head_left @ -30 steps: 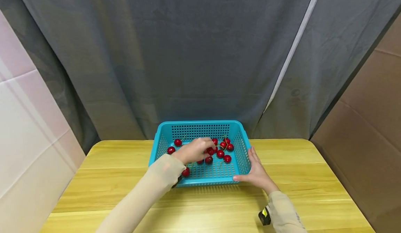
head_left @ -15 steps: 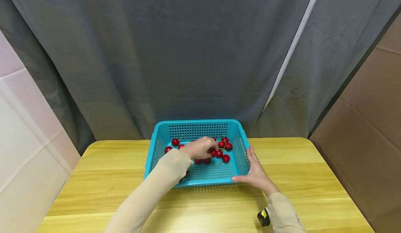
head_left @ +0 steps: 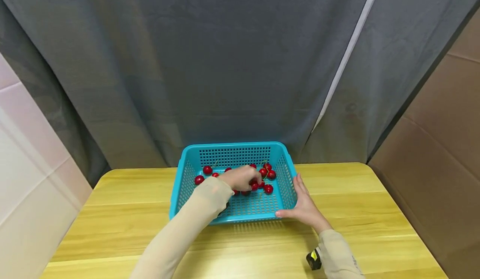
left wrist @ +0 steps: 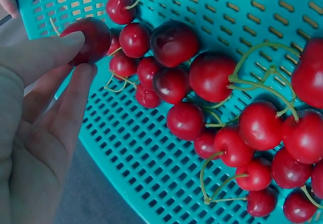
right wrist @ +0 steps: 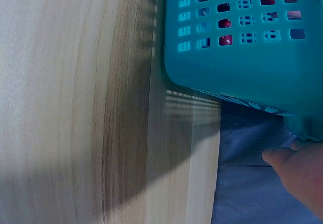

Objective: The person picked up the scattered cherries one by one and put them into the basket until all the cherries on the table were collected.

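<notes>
My left hand [head_left: 240, 178] is inside the blue-green plastic basket [head_left: 232, 145], low among the red cherries. In the left wrist view the thumb and fingers pinch one dark red cherry [left wrist: 95, 41] with a stem showing. Several other cherries [left wrist: 212, 76], many with green stems, lie on the basket's perforated floor. My right hand [head_left: 305, 209] rests at the basket's near right corner. Its straight fingers lie along the right wall and its thumb touches the front rim. The right wrist view shows only part of that hand, beside the basket's outer wall.
The basket stands near the back edge of a wooden table [head_left: 112, 229]. Behind it hangs a grey curtain [head_left: 240, 62]. A white panel [head_left: 30, 154] borders the left side, a brown panel [head_left: 431, 154] the right.
My left hand has moved slightly right and deeper among the cherries. The right hand keeps its place at the basket's corner. The head view has shifted a little.
</notes>
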`<state>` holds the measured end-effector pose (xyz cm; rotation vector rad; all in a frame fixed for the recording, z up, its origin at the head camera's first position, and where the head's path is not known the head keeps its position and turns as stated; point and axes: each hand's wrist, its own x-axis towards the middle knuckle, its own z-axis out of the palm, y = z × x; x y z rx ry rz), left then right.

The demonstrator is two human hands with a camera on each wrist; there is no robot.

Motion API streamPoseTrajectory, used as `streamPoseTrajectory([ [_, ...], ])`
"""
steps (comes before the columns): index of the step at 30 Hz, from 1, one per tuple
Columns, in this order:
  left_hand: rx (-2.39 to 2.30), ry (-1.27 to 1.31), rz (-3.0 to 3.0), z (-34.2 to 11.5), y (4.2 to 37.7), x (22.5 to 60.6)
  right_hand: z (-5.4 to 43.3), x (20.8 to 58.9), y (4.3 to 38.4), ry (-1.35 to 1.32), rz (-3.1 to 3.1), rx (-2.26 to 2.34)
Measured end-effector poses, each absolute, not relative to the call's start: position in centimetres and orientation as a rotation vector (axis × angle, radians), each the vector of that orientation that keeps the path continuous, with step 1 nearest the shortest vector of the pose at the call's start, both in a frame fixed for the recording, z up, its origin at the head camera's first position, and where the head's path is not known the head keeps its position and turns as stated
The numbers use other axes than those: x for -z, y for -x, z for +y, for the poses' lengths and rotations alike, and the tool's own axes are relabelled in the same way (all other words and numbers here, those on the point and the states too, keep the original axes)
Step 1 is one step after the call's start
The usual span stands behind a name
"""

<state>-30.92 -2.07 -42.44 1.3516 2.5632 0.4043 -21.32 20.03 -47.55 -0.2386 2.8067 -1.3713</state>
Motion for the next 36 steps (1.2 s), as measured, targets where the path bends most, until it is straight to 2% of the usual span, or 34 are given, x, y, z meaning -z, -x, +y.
streamPoseTrajectory([
  [15, -0.392, -1.238, 2.564, -3.0, 30.5, 42.6, 19.3, 47.7, 21.7, 0.279, 2.791, 1.372],
  [25, -0.518, -1.186, 2.66, -4.9, 29.7, 40.3, 19.2, 47.7, 22.6, 0.305, 2.781, 1.363],
  [29, -0.605, -1.17, 2.76, -7.1, 27.9, 39.4, 19.4, 48.1, 22.8, 0.292, 2.784, 1.361],
  [36, -0.715, -0.979, 3.048, -12.0, 22.5, 39.6, 20.9, 48.2, 22.4, 0.321, 2.95, 1.145],
])
